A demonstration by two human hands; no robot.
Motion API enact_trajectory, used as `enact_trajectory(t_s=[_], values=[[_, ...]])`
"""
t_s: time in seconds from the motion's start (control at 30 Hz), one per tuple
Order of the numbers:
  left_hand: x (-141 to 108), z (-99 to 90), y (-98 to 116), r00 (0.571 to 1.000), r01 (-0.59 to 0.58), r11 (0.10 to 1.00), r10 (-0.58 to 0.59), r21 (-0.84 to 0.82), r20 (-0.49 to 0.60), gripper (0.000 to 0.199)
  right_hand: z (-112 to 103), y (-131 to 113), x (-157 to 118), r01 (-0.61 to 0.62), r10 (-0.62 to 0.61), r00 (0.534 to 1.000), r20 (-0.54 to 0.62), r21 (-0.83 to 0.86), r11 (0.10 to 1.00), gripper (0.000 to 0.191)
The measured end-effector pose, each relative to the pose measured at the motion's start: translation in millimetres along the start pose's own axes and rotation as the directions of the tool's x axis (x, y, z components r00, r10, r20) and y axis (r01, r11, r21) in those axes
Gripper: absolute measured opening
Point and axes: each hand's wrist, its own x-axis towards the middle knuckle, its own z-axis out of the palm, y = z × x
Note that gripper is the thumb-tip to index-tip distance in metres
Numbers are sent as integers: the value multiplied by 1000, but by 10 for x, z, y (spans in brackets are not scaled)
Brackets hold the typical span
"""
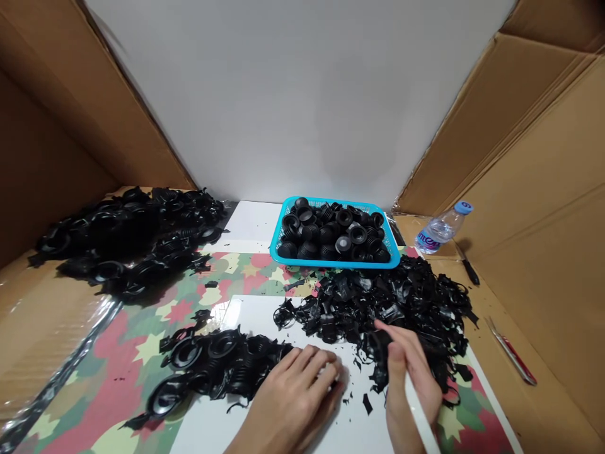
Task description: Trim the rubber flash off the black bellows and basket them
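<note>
You curl your left hand (300, 388) over the end of a strip (224, 353) of black parts, nearer you than the blue basket (335, 263) and left of it; whether the hidden fingertips grip one, you cannot tell. Your right hand (423, 378), nearer you than the basket's right end, closes around a white stick (418, 416), its tip hard to make out against black scraps (397, 296). The step in hand looks like work on the strip's end; the next move seems to call for a steady left hold and a clear view of the tip. Loose parts (326, 233) fill the basket.
</note>
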Motion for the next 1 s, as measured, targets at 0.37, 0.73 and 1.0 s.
enact_trajectory(t_s=[0.37, 0.73, 1.0], values=[[4, -328, -137, 926, 372, 789, -276, -490, 258, 47, 84, -58, -214, -221, 151, 962, 229, 324, 920, 31], [-44, -101, -109, 896, 290, 618, -444, -731, -20, 32, 89, -20, -184, -31, 14, 996, 90, 192, 981, 15], [-20, -239, -142, 954, 282, 842, -295, -461, 45, 49, 69, -104, -166, 125, -159, 978, 135, 230, 965, 10]])
